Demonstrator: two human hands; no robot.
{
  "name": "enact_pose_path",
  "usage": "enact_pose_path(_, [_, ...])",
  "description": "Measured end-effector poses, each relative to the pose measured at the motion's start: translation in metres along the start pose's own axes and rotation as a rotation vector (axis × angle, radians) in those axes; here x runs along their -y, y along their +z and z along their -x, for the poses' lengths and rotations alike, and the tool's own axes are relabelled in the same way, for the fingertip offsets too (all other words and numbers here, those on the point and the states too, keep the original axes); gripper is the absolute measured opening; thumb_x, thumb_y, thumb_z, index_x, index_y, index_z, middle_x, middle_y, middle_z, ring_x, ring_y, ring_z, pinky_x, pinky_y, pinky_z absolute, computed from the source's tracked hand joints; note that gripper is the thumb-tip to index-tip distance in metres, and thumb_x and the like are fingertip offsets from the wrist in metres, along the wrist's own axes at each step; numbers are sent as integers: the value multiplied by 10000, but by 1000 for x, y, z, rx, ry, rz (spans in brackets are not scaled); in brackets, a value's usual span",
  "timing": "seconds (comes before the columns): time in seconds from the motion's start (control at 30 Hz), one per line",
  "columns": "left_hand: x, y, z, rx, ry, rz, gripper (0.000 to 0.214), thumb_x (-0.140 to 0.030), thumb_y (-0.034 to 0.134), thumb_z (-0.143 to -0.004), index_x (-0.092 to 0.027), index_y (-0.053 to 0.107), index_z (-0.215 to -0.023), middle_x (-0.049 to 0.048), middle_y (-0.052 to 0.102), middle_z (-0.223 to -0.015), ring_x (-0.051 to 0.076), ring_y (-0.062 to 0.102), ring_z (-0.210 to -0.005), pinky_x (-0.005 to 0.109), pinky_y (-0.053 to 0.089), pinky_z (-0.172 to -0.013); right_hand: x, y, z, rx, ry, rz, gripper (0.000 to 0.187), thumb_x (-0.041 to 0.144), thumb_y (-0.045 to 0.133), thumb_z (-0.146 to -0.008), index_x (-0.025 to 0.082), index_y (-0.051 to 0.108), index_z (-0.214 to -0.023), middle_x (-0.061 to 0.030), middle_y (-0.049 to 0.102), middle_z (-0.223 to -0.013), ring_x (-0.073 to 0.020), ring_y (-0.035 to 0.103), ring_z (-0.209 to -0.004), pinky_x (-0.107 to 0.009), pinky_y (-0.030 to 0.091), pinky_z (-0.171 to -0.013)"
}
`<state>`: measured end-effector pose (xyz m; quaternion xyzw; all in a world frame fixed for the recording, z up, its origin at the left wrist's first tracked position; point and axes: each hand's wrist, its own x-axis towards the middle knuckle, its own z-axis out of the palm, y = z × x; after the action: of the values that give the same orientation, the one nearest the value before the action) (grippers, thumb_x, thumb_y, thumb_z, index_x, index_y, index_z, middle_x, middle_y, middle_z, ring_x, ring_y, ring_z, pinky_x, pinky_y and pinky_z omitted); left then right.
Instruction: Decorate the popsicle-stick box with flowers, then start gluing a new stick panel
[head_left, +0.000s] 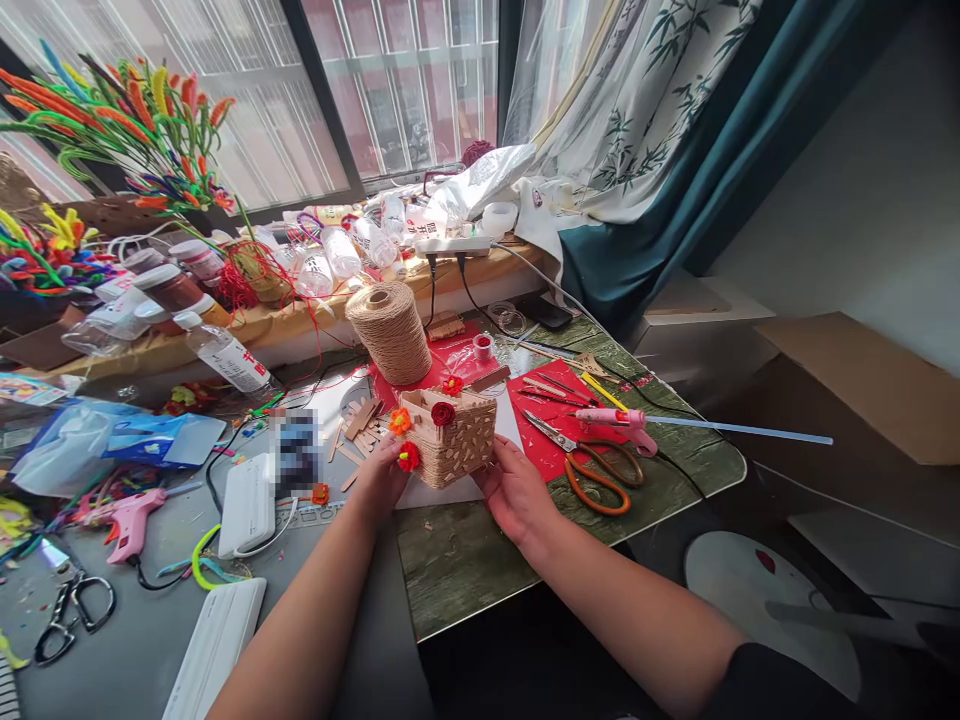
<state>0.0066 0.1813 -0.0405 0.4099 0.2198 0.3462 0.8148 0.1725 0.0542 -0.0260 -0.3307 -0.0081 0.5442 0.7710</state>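
Between my two hands I hold a small twine-wrapped box [469, 442], tilted a little above the table. A dark red rose [443, 414], an orange flower [400, 420] and a red flower with a yellow middle [409, 457] sit on its corner and side; another red flower [452, 385] is at its rim. My left hand [379, 482] grips the left side, fingers partly hidden behind the box. My right hand [519, 490] supports the lower right side, its fingertips partly hidden underneath. Wooden craft sticks [364, 428] lie beyond my left hand.
A big twine spool [390, 335] stands behind the box. To the right are orange-handled scissors [600, 480] and a pink glue gun [616, 420] on red sheets. Left lie another pink glue gun [131, 522], black-handled scissors [75, 605] and white power strips [247, 505]. Bottles [229, 355] crowd the sill.
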Motion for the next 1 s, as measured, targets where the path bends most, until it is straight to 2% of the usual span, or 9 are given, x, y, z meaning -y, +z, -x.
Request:
enact_pose_path(0.17, [2,-9,-8,-70,28,-50,405,-259,809,-810,-208,699,-1196,78,767,-1158,257,701,-1185,406,512,-1094,0,-10,-10,-28,-45,21,386,351,925,-678,233,668,-941,-10,778,-941,-200,728,-859,-365,612,-783])
enact_pose_path(0.23, [4,-13,-10,-104,49,-24,357,-315,805,-829,-198,710,-1153,77,770,-1114,245,709,-1156,393,507,-1093,2,-13,-15,-45,-69,47,410,355,938,-657,225,666,-936,-5,769,-898,-188,723,-814,-356,607,-771])
enact_pose_path(0.33, [5,-16,-12,-14,72,-34,547,-563,794,-795,-175,717,-1173,121,749,-1184,321,648,-1259,455,474,-1127,5,-15,-22,-64,-125,98,418,336,949,-637,210,679,-930,3,756,-882,-164,707,-777,-324,593,-759])
enact_pose_path(0.4, [4,-16,-10,95,61,-122,729,-612,854,-698,-173,694,-1258,154,700,-1313,394,551,-1374,510,430,-1160,4,-17,-25,-58,-175,140,402,346,938,-659,204,694,-944,-5,761,-928,-159,706,-806,-306,583,-774])
enact_pose_path(0.57, [1,-14,-4,141,60,-282,943,-403,1019,-484,-204,664,-1335,162,612,-1446,431,387,-1498,507,332,-1230,-1,-23,-32,-55,-247,214,400,412,890,-722,205,708,-1011,-31,773,-1035,-176,710,-895,-311,572,-829])
enact_pose_path(0.67, [5,-12,-6,136,97,-288,937,-461,996,-536,-207,629,-1360,166,587,-1466,412,412,-1485,497,345,-1223,-3,-27,-33,-63,-224,244,417,439,892,-714,208,705,-1006,-22,770,-977,-172,704,-839,-311,570,-794])
enact_pose_path(0.77, [12,-11,-10,37,166,-264,919,-535,945,-616,-222,571,-1394,171,599,-1444,394,501,-1414,508,396,-1174,-3,-26,-32,-63,-208,270,421,458,898,-705,209,696,-978,-8,760,-918,-165,691,-793,-298,564,-748])
enact_pose_path(0.9, [11,-9,-10,-43,217,-216,923,-624,919,-597,-189,599,-1345,187,609,-1416,401,510,-1396,514,396,-1162,-2,-21,-29,-30,-222,305,404,454,895,-717,209,696,-969,-9,755,-925,-163,688,-812,-282,558,-739])
enact_pose_path(1.0, [2,-5,-5,48,220,-236,972,-452,1002,-520,-196,606,-1370,183,560,-1480,402,440,-1454,490,339,-1212,-1,-17,-30,-41,-218,290,399,430,899,-709,215,692,-974,2,750,-908,-158,685,-787,-280,559,-725])
